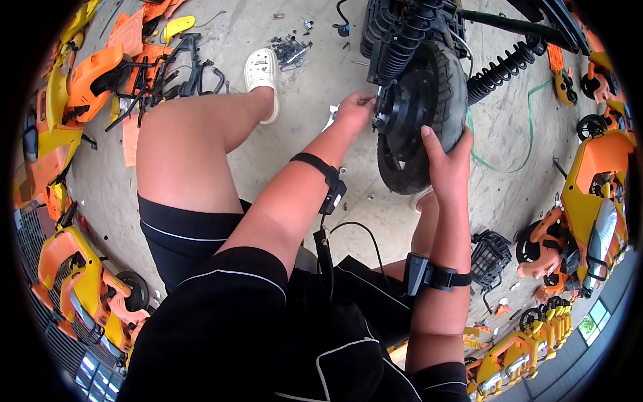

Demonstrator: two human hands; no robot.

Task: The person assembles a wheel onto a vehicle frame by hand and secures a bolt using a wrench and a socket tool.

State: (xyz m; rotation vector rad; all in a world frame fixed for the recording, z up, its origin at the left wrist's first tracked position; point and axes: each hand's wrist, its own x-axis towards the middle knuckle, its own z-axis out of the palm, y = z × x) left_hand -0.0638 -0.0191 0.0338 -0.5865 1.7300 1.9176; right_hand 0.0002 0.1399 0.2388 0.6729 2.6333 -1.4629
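my right hand grips the tyre, probably to steady it; my left hand is by the hub, whether holding anything i cannot tell.

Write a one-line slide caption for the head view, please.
Bare left hand at the dark round hub of a black, treaded rubber wheel, bare right hand holding its outer edge.

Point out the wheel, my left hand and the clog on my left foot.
Wheel (412,122): head view, on its dark hub face.
Left hand (353,112): head view, back of the hand.
Clog (260,70): head view, on its upper.
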